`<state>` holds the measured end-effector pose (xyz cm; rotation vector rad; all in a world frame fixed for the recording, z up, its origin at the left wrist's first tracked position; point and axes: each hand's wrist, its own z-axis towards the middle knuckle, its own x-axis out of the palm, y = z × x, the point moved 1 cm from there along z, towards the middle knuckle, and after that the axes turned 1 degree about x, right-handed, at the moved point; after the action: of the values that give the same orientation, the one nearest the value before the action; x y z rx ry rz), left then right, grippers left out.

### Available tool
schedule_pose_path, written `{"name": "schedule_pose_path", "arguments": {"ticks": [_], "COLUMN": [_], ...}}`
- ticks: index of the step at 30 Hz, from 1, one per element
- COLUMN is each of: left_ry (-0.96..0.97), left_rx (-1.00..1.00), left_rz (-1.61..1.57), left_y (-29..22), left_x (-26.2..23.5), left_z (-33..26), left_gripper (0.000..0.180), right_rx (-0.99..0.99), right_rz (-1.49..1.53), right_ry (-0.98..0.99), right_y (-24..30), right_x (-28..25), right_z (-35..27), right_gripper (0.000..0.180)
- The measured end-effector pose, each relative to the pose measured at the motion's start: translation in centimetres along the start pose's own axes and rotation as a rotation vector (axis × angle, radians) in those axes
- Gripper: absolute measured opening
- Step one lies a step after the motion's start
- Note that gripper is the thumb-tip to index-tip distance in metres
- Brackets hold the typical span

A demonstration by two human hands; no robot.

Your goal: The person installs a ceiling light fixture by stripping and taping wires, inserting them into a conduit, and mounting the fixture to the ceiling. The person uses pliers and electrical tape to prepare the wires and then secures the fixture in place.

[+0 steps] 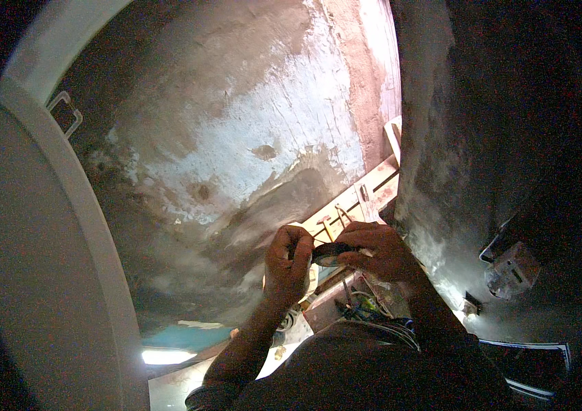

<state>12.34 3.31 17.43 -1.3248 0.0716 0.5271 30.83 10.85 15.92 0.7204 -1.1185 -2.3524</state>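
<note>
My two hands are raised close together in front of my body. In my right hand is a dark, ring-shaped roll of tape, gripped between thumb and fingers. My left hand is closed in a pinch at the roll's left side. Whatever sits between its fingertips is too dark and small to make out. Behind the hands lies a pale board with dark slots and small metal pieces on it. Below them, a box holds tangled wires.
A patchy wall with worn blue paint rises ahead. On the left stands a pale door beside a handle. A whitish box is fixed to the dark right-hand wall. Strong light falls through a bright gap at the top.
</note>
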Motion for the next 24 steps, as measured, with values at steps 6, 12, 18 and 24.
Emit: {"name": "schedule_pose_path", "arguments": {"ticks": [6,12,18,24], "left_ry": [0.165,0.239,0.483,0.445], "left_rx": [0.047,0.065,0.084,0.090], "left_rz": [-0.024,0.155,0.213,0.186], "left_y": [-1.2,-2.3,-2.6,-2.2], "left_x": [-1.2,-1.9,-2.9,-2.8], "left_z": [-0.3,0.1,0.6,0.8], "left_gripper": [0.011,0.019,0.020,0.012], "right_rx": [0.074,0.134,0.138,0.128], "right_rz": [-0.030,-0.038,-0.034,0.021], "right_ry": [0.073,0.062,0.130,0.173], "right_y": [-0.3,0.3,0.2,-0.2], "right_x": [-0.5,-0.1,-0.3,-0.2], "right_z": [0.0,-0.3,-0.5,-0.7], "right_gripper": [0.026,0.024,0.027,0.029]}}
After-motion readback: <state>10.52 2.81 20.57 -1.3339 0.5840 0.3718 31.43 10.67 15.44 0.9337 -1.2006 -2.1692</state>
